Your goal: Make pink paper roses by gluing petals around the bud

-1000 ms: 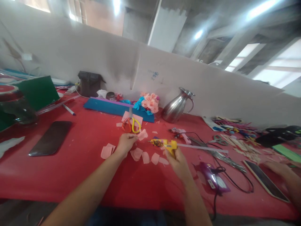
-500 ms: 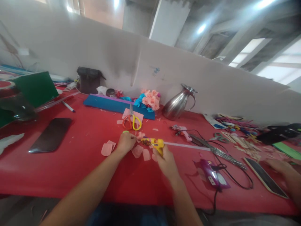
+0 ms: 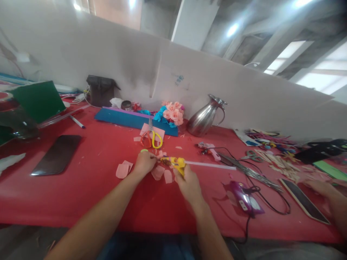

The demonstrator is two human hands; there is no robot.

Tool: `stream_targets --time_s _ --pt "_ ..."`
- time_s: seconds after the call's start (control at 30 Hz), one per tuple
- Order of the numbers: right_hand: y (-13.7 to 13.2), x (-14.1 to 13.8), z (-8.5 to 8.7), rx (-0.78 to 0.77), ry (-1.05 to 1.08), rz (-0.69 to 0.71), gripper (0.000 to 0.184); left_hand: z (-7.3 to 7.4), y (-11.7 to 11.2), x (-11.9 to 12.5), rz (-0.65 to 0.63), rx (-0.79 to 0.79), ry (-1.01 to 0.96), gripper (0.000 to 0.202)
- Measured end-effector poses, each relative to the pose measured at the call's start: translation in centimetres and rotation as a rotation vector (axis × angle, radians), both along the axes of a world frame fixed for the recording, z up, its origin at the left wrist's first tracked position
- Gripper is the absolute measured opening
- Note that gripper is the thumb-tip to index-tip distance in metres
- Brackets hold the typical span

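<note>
The person's left hand (image 3: 145, 163) and right hand (image 3: 190, 183) are both bare, and the wrists also are bare. The left forearm (image 3: 108, 211) and the right forearm (image 3: 213, 229) are uncovered, smooth in outline, slender at the wrist and gradually wider toward the elbow. Between them, at the lower edge, a dark blue cloth garment (image 3: 146, 248) is visible over the lap; its details are too blurred to tell.
</note>
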State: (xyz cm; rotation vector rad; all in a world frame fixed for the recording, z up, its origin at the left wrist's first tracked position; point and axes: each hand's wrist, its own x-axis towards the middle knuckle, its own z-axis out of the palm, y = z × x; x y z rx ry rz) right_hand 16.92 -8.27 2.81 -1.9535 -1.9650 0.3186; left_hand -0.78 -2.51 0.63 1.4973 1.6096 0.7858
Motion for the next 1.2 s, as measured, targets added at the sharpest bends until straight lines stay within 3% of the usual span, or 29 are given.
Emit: stream_targets --time_s 0.2,0.33,0.43,0.5,0.57,0.63,0.7,0.77,0.83,0.9,0.93,1.07,1.2 --pt "-0.4 0.6 0.1 -0.012 -0.029 -0.014 0.027 0.1 0.0 0.0 0.008 -0.020 -0.009 0.018" --pt "-0.2 2.1 0.6 -0.004 0.180 -0.025 0.028 -0.3 0.1 0.0 0.030 -0.032 -0.070 0.017" --pt "1.2 4.3 0.5 0.053 0.410 -0.064 0.033 -0.4 0.2 0.1 0.086 0.036 -0.248 0.014" --pt "2.6 6.3 0.1 0.008 0.474 -0.133 0.035 0.0 0.1 0.2 0.140 0.091 -0.469 0.013" --pt "3.9 8.3 -0.1 -0.041 0.413 -0.216 0.032 0.9 -0.1 0.4 0.150 0.104 -0.726 0.018" --pt "4.6 9.7 -0.1 -0.065 0.159 -0.304 0.028 1.8 -0.4 0.5 0.121 0.128 -0.903 0.021" --pt "4.5 9.9 0.5 0.045 -0.059 -0.367 0.023 2.4 -0.7 0.5 0.101 0.152 -1.011 0.022" --pt "4.0 8.4 1.3 0.273 -0.146 -0.359 0.016 2.8 -0.9 0.6 0.075 0.139 -1.088 0.021" --pt "3.5 5.6 2.0 0.410 -0.006 -0.175 0.018 3.1 -1.0 0.6 0.059 0.120 -1.149 0.020" --pt "3.4 2.3 2.5 0.357 0.302 0.038 0.022 3.2 -1.1 0.7 0.042 0.117 -1.177 0.019" --pt "3.6 0.6 2.7 0.313 0.472 0.073 0.024 3.3 -1.2 0.7 0.031 0.123 -1.178 0.018" --pt "4.7 -3.9 2.5 0.209 1.002 0.126 0.024 3.0 -1.1 0.8 -0.021 0.179 -1.150 0.015" --pt "4.9 -5.2 2.0 0.167 1.219 0.122 0.021 2.3 -1.0 1.0 -0.035 0.194 -1.137 0.013"
